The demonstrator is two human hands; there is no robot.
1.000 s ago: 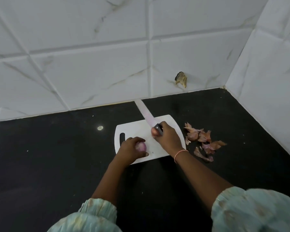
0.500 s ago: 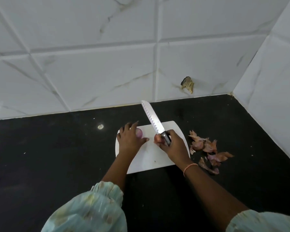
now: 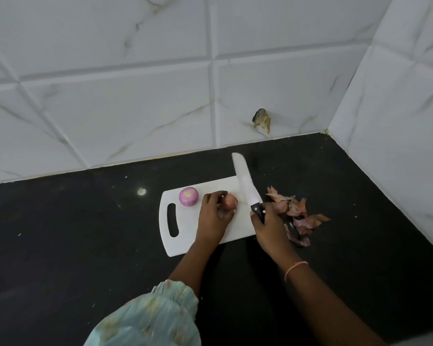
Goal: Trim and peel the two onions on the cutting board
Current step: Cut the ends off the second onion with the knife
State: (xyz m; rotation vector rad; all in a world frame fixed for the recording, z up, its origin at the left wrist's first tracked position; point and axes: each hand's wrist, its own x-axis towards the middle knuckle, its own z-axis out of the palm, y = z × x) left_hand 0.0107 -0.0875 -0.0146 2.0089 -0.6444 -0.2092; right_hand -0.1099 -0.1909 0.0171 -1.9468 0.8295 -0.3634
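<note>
The left hand (image 3: 214, 213) lies on the white cutting board (image 3: 185, 236) with its fingers curled round the brown-skinned onion (image 3: 230, 202), pinning it near the middle of the board's far half. The right hand (image 3: 269, 227) is clamped on the black handle of the knife (image 3: 246, 186) at the board's right edge, with the blade pointing away toward the wall and out past the board's far edge.

Half a second ago the left hand covered the peeled onion (image 3: 188, 196) and the right hand had the brown one tucked in with the knife handle. Now the peeled one sits alone and untouched at the far left corner of the board, just beyond the handle slot, and the brown one has passed to the left hand. The blade has also swung rightward, clear of both onions.

That reads as one onion done and set aside, and the second one being steadied for its trim; the task looks roughly half finished.

A heap of dry onion skins (image 3: 298, 213) lies on the black desk (image 3: 85, 245) just right of the board, beside the right hand. It seems unchanged from the earlier frames.
</note>
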